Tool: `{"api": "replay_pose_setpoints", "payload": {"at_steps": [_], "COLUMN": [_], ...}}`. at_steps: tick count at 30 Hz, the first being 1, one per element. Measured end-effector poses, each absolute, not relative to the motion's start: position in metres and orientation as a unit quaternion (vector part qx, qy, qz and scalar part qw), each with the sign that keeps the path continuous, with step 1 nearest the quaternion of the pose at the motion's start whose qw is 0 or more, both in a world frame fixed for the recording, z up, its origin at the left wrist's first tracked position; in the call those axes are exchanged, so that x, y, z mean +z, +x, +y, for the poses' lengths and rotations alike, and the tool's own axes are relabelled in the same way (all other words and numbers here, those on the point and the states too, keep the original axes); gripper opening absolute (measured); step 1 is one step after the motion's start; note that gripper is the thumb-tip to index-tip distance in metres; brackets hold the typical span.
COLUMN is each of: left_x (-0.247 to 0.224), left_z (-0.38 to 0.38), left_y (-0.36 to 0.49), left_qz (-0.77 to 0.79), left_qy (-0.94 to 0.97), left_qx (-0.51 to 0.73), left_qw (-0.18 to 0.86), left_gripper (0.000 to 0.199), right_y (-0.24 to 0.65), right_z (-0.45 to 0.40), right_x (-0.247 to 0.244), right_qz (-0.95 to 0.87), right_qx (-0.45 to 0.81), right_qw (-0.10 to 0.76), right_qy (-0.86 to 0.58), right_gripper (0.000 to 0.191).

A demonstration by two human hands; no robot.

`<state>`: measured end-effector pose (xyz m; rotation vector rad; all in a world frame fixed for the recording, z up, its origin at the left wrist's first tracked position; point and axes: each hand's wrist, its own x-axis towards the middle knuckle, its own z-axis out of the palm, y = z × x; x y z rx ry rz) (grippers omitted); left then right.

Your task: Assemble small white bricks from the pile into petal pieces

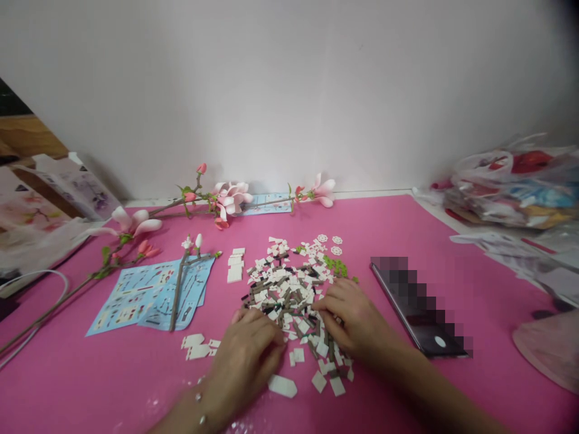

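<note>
A loose pile of small building-brick pieces (289, 286), mostly white and grey-brown with some black and green, lies in the middle of the pink mat. At its near left edge is my left hand (251, 349), fingers curled in with the tips partly hidden. My right hand (348, 313) reaches into the pile's right side, thumb and fingers bent together over the pieces. Whatever either hand pinches is too small or covered to make out. A long white piece (283, 386) lies just right of my left wrist, and white plates (196, 346) lie to its left.
Blue instruction sheets (126, 295) lie at left under a grey brick-built twig (178, 289). Artificial magnolia branches (230, 199) stretch along the back and left. A dark phone (407, 313) lies at right. Plastic bags (511, 181) crowd the right back; boxes (81, 184) stand at left.
</note>
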<state>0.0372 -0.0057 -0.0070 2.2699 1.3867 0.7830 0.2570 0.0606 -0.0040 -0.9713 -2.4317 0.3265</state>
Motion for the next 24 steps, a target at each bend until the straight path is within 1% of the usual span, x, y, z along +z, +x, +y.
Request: {"api": "replay_pose_setpoints", "payload": {"at_steps": [2, 5, 12, 15, 20, 24], "left_x": [-0.005, -0.003, -0.004, -0.006, -0.01, -0.011], "left_z": [-0.005, -0.003, -0.004, -0.004, -0.002, -0.002], "left_y": [0.036, 0.034, 0.037, 0.039, 0.039, 0.036], "left_qz": [0.493, 0.5, 0.491, 0.499, 0.49, 0.47], "left_qy": [0.803, 0.801, 0.823, 0.824, 0.822, 0.814], "left_qx": [0.285, 0.284, 0.224, 0.208, 0.231, 0.281], "left_qw": [0.176, 0.168, 0.178, 0.172, 0.177, 0.192], "left_gripper": [0.02, 0.021, 0.007, 0.007, 0.01, 0.013], "right_y": [0.257, 0.259, 0.261, 0.262, 0.266, 0.269], "right_z": [0.061, 0.062, 0.061, 0.062, 0.064, 0.065], "right_x": [-0.005, -0.006, -0.004, -0.004, -0.002, 0.004], "right_qz": [-0.894, -0.894, -0.892, -0.89, -0.864, -0.834], "right_qx": [0.122, 0.122, 0.123, 0.119, 0.127, 0.176], "right_qw": [0.244, 0.24, 0.238, 0.235, 0.203, 0.185], "right_qy": [-0.356, -0.358, -0.364, -0.373, -0.444, -0.489], "right_gripper": [0.021, 0.02, 0.02, 0.019, 0.012, 0.012]}}
